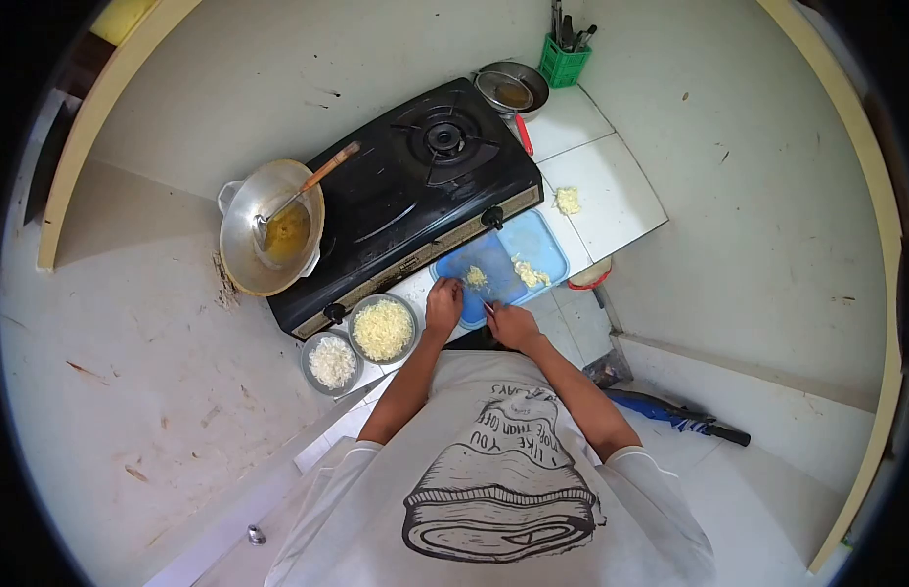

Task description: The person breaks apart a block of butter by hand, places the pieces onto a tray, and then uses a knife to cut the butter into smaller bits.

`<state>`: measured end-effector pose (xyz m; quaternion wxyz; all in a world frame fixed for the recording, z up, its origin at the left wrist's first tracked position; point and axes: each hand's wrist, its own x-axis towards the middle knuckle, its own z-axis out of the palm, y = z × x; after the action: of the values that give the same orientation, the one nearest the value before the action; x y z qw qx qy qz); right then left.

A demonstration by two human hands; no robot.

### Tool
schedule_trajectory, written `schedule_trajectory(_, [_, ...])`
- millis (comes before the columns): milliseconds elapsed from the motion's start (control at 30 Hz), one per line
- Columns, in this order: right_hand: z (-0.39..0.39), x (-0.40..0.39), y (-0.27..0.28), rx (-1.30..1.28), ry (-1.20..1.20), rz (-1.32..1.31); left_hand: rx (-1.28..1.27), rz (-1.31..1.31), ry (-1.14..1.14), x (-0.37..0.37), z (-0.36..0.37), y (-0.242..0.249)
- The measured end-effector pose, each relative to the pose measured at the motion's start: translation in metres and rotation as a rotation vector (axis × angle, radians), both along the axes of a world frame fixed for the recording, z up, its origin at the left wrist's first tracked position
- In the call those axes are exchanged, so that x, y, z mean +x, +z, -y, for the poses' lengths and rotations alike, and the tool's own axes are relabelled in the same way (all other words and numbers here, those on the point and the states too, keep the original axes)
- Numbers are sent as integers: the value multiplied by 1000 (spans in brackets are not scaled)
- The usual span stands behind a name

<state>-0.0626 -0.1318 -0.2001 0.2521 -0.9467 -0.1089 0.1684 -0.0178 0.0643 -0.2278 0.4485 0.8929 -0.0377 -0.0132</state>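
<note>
Left hand (444, 304) is curled at the near edge of the blue board (547, 240), just beside some pale shreds (476, 277); can't be told if anything's pinched. A thin tool (489, 307) is gripped in the right hand (514, 326), type too small to tell. Grey bowl of yellow shreds (384, 330) is parked left of the board. "I LIKE YOU MORE THAN" can be read upside down on the shirt (493, 470).

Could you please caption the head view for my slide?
Left hand and right hand at a blue tray beside a black stove, near bowls of pale shreds.
</note>
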Motion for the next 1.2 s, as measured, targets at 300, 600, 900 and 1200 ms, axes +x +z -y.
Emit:
schedule_trajectory(300, [49,1,27,-55,102,-23,-223,-127,0,-5,-34,21])
schedule_trajectory(600, [72,20,0,-60,155,-77,-382,-237,22,-16,-60,43])
schedule_trajectory(900, [50,57,43,-75,80,-7,-341,-193,-103,-9,-62,51])
schedule_trajectory(1200, [33,16,50,-48,-63,66,-25,-151,-617,7,-29,68])
